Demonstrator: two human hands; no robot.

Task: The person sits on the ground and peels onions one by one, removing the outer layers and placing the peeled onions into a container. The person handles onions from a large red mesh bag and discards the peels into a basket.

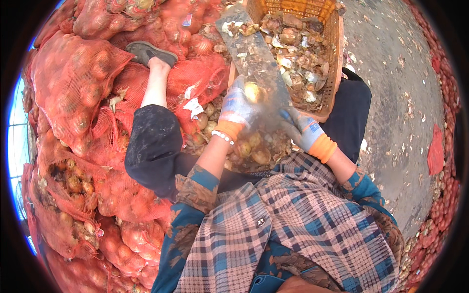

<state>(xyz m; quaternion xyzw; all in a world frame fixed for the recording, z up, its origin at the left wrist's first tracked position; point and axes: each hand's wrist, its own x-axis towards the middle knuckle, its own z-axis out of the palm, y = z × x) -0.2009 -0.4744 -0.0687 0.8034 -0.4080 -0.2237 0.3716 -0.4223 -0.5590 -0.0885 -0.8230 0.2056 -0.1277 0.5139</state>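
My left hand [236, 106], in a grey work glove with an orange cuff, is closed around a pale yellow onion [252, 92] over the near part of a dirty grey board [249, 51]. My right hand [298, 126], gloved the same way, is by the board's near right corner, its fingers curled. A blurred patch between the hands hides whether the right fingers hold anything. Loose onions [253, 146] lie among skins between my legs. Under the board stands an orange plastic crate [335, 62] containing onion skins [293, 55] and scraps.
Red mesh sacks of onions [80, 91] are piled along the left, and my left foot rests among them. Grey concrete floor [392, 110] strewn with skins extends on the right. More red sacks [439, 205] line the far right edge.
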